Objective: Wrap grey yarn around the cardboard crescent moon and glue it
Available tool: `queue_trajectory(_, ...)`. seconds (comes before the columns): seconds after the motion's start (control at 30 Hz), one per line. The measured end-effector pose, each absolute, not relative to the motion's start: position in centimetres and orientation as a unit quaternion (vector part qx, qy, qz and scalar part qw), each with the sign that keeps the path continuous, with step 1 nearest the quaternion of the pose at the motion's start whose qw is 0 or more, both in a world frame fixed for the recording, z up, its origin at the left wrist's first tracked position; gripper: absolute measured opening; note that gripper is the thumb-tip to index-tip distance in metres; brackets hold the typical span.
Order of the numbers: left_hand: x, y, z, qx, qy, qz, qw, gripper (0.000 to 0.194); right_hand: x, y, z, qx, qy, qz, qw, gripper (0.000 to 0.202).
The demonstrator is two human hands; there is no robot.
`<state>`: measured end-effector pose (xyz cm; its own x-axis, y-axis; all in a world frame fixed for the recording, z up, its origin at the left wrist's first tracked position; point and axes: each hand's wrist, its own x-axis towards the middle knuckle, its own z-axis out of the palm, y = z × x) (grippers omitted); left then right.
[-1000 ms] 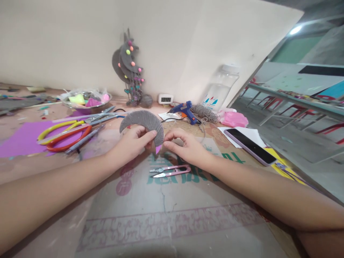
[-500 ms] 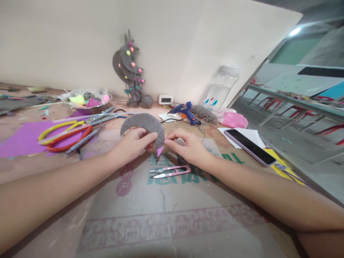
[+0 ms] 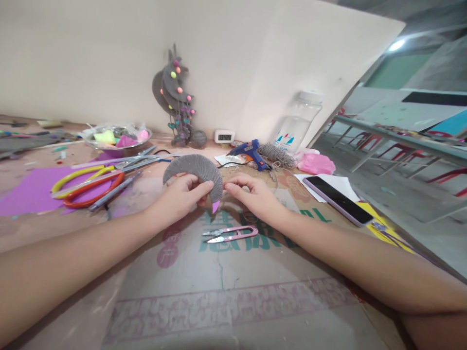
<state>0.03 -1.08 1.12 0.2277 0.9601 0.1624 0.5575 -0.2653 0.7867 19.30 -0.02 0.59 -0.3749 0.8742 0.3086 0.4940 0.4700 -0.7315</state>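
Note:
A crescent (image 3: 195, 167) wrapped in grey yarn is held above the cardboard, its purple tip bare and pointing down. My left hand (image 3: 186, 194) grips its inner curve, thumb on the front face and fingers behind. At the crescent's right edge, just above the tip, my right hand (image 3: 251, 194) pinches the thin grey yarn between thumb and forefinger; the strand is hard to make out there. Pink thread snips (image 3: 237, 233) lie below the hands, blades pointing left.
Scissors (image 3: 91, 184) rest on purple sheets at left, near a bowl (image 3: 116, 148) of coloured pieces. Behind the hands are a blue glue gun (image 3: 251, 153), a yarn skein (image 3: 277, 156), a clock (image 3: 224, 137) and a bottle (image 3: 297, 121). A phone (image 3: 337, 200) lies right; a crescent ornament (image 3: 175, 92) hangs behind.
Both hands keep nearly the same hold at the crescent. The right fingertips have shifted very slightly upward; the whole view has moved a little.

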Motion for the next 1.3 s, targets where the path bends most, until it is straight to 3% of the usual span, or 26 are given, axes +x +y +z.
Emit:
queue_trajectory(0.2, 0.00, -0.96, 0.59, 0.746, 0.496, 0.322, 0.305, 0.041, 18.79, -0.31, 0.55, -0.446, -0.771, 0.312, 0.329, 0.020)
queue_trajectory(0.57, 0.02, -1.07, 0.71, 0.750, 0.503, 0.322, 0.285, 0.041, 19.14, -0.21, 0.29, -0.439, -0.734, 0.391, 0.341, 0.034)
queue_trajectory(0.87, -0.05, -1.05, 0.85, 0.750, 0.518, 0.326, 0.250, 0.043, 18.80, -0.53, 0.77, -0.454, -0.759, 0.342, 0.317, 0.018)
queue_trajectory(1.3, -0.05, -1.03, 0.84, 0.749, 0.519, 0.330, 0.248, 0.043, 18.63, -0.52, 0.51, -0.430, -0.780, 0.320, 0.322, 0.013)
